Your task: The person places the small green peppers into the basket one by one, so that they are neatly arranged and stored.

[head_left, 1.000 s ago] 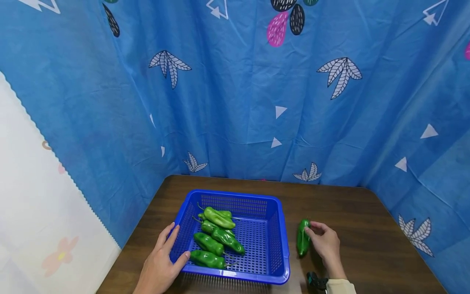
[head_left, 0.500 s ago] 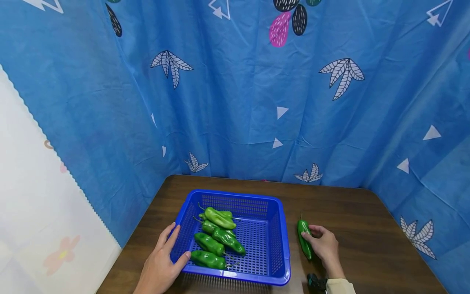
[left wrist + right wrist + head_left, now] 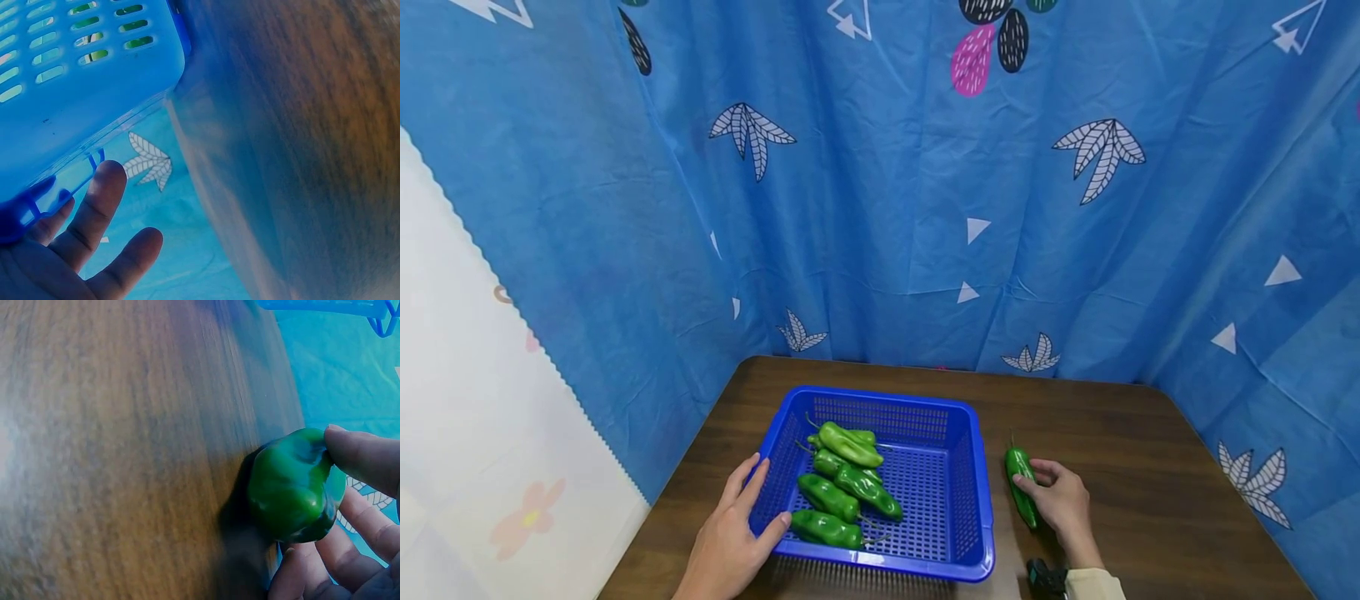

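Observation:
My right hand (image 3: 1063, 504) pinches a green chili pepper (image 3: 1018, 462) on the table right of the basket, thumb on one side and fingers on the other. The pepper's stem points away and its tip leans toward me. Its blunt, shiny end shows large in the right wrist view, over its own shadow. At the near left corner of a blue plastic basket (image 3: 880, 394), my left hand (image 3: 722, 533) rests with fingers spread and thumb at the rim. Several green peppers (image 3: 850, 446) lie along the basket's left half, stems turned different ways.
The brown wooden table (image 3: 1120, 450) has a blue patterned curtain (image 3: 880, 208) behind it and around its sides. A pale flowered cloth (image 3: 497, 417) hangs at the left. A dark wrist strap (image 3: 1047, 577) sits by the right sleeve (image 3: 1093, 585).
The pepper in the right hand has turned from nearly straight to slanted, and its stem now shows. The right hand shifted slightly. The left hand and basket keep their places.

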Available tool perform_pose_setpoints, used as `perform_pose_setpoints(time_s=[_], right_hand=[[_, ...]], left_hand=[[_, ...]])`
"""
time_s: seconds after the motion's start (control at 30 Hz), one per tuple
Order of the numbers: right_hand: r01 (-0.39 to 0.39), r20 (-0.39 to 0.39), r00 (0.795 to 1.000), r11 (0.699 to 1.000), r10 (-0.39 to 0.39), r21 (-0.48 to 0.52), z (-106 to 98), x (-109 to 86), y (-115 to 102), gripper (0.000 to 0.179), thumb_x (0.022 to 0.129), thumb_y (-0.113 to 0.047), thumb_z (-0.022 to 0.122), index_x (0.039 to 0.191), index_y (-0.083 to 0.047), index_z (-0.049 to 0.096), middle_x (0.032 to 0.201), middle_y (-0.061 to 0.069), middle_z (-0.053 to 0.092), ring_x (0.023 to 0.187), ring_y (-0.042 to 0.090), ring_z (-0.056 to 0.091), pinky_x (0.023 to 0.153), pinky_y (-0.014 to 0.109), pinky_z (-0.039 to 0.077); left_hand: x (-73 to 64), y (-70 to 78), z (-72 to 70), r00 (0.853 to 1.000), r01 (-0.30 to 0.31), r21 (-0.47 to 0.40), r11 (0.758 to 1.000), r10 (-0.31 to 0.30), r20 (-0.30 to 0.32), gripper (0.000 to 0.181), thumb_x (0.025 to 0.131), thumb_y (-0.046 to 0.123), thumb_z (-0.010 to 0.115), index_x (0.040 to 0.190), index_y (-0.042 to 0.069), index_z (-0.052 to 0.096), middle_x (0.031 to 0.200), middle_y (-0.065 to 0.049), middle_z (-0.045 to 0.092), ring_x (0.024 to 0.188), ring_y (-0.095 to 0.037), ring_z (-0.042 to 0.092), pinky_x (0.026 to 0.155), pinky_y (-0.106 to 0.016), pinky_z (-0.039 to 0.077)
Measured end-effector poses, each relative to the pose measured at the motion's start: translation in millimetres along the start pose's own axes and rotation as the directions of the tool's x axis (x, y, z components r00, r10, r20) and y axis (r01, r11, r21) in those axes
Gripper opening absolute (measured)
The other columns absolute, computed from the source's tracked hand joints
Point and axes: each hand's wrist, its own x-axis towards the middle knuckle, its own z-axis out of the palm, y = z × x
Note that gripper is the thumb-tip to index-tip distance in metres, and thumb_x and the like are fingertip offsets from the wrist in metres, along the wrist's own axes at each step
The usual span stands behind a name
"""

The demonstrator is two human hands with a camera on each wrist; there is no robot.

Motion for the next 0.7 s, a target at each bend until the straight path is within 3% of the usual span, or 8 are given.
perform_pose_setpoints(time_s=[0.4, 0.7], right_hand=[[0.019, -0.022, 1.0, 1.0, -0.019, 0.002, 0.9, -0.5, 1.3, 0.056, 0.087, -0.038, 0.078, 0.129, -0.003, 0.064, 0.124, 0.028, 0.067, 0.11, 0.044, 0.065, 0.08, 0.046, 0.055], [0.056, -0.053, 0.997, 0.998, -0.055, 0.017, -2.0, -4.5, -5.5, 0.058, 0.087, -0.042, 0.076, 0.13, -0.005, 0.063, 0.122, 0.025, 0.068, 0.108, 0.038, 0.066, 0.074, 0.036, 0.052]], left_hand=[[0.3, 0.7, -1.8, 0.999, -0.029, -0.009, 1.0, 0.029, -0.014, 0.081, 0.09, 0.057, 0.067, 0.153, 0.013, 0.043, 0.161, -0.001, 0.033, 0.124, -0.032, 0.062, 0.079, -0.05, 0.057], [-1.3, 0.6, -1.6, 0.998, -0.044, -0.013, 0.999, 0.043, -0.034, 0.081, 0.089, 0.056, 0.068, 0.152, 0.012, 0.044, 0.16, -0.002, 0.035, 0.122, -0.031, 0.064, 0.077, -0.049, 0.057]])
